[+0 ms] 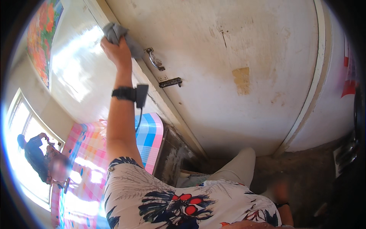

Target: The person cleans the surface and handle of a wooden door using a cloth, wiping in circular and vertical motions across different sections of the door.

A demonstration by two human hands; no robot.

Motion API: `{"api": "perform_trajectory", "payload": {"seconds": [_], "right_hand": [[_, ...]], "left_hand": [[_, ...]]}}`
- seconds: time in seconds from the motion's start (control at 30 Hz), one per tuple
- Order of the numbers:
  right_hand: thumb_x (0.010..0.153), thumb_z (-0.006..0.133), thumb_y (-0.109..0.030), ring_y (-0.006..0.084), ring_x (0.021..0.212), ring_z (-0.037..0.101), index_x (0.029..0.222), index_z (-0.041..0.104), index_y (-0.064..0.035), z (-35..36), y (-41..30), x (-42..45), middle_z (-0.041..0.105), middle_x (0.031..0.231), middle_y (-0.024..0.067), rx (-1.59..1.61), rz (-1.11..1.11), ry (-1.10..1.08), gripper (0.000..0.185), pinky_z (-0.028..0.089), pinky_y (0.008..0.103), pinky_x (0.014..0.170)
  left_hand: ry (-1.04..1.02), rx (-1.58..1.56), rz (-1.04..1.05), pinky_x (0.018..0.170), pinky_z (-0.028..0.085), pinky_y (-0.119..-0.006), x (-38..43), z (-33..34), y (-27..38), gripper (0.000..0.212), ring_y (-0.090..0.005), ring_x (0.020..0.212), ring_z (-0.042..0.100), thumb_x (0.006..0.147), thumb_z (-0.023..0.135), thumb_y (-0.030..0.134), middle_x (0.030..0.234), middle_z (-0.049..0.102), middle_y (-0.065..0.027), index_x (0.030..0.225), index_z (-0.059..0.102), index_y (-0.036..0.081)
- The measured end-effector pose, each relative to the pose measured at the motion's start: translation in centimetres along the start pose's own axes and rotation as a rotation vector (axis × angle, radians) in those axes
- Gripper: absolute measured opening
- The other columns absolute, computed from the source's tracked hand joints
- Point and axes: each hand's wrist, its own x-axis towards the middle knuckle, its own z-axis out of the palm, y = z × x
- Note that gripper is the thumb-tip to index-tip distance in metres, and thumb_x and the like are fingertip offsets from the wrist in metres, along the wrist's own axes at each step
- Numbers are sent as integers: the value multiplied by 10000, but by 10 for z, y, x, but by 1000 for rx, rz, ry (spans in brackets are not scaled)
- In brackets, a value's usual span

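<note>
A crumpled grey cloth [116, 32] is bunched in my left hand [118, 53], raised high at the upper left. The cloth lies over the edge of a cream-painted door frame [171, 110], with part of it hanging toward the metal pull handle [155, 60]. Below that handle is a dark slide bolt [170, 82] on the scuffed white door [217, 94]. A black strap with a small box [141, 96] and a cable circles my left wrist. Low on the right, my right hand [278, 191] is a blur beyond a dark wristband; its fingers cannot be made out.
A pink and blue checked cover [150, 137] spreads over a raised surface at the left. Beyond it, another person [38, 159] is near a bright window [25, 117]. A floral picture [44, 37] hangs on the wall. Dark floor [257, 169] shows below the door.
</note>
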Motion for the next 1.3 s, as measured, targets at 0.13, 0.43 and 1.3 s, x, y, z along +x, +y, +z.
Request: {"api": "perform_trajectory", "payload": {"seconds": [0.13,0.43,1.3], "right_hand": [[851,470,-198,296,1017,516,1118,525,-14,-20,-7,-8,529,1124,185,66,86,61,328,376,434,918],[848,474,-206,295,1022,515,1120,526,-22,-54,-9,-10,533,1124,175,105,118,111,332,387,414,906],[831,496,-178,258,910,570,1002,596,-59,-31,-18,-14,589,1008,143,121,163,174,231,434,406,841]], "left_hand": [[-51,237,173,834,401,-419,55,13,9,439,-359,1006,468,694,652,149,1058,497,-176,1073,479,9],[-614,423,211,799,434,-432,-46,-5,19,375,-360,976,488,645,599,29,997,504,-166,1000,482,58],[-711,-189,424,826,401,-422,-124,16,116,567,-387,974,457,558,619,-44,1050,468,-204,1095,443,0]]}}
